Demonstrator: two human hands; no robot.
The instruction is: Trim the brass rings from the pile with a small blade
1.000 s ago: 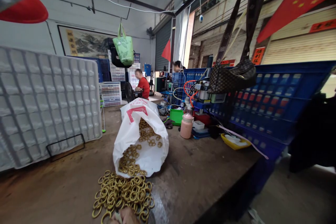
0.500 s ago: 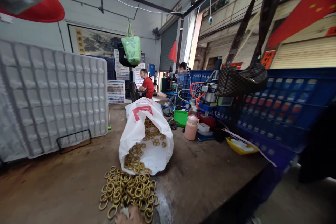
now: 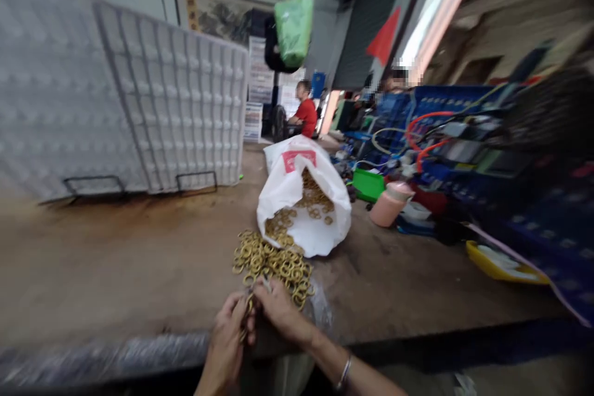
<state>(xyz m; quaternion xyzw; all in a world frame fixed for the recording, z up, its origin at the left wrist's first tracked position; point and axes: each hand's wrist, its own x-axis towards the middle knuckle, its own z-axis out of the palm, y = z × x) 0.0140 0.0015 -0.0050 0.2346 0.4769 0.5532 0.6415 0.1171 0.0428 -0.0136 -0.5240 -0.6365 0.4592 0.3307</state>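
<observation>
My left hand [image 3: 228,329] is closed around brass-coloured rings [image 3: 249,304], some showing between thumb and fingers. Close against it, my right hand [image 3: 279,310] has its fingers bent together beside the held ring. Something whitish shows at the right fingertips; blur hides whether it is a wrap or a held piece. Just beyond both hands lies a heap of loose brass-coloured rings [image 3: 273,260]. Behind the heap, a white plastic sack [image 3: 325,235] lies on its side, its mouth towards me and more rings inside.
Moulded plastic trays [image 3: 195,111] stand upright in black wire stands on the worktable [image 3: 162,278]. To the right are a green tray [image 3: 368,185], a pink bottle [image 3: 390,205] and a yellow dish [image 3: 503,266]. A person in red [image 3: 306,116] sits farther back.
The view has swung right-to-left and tilted downward, so the sack and heap appear farther right and higher. Both hands now show together; earlier only part of one hand was visible at the heap.
</observation>
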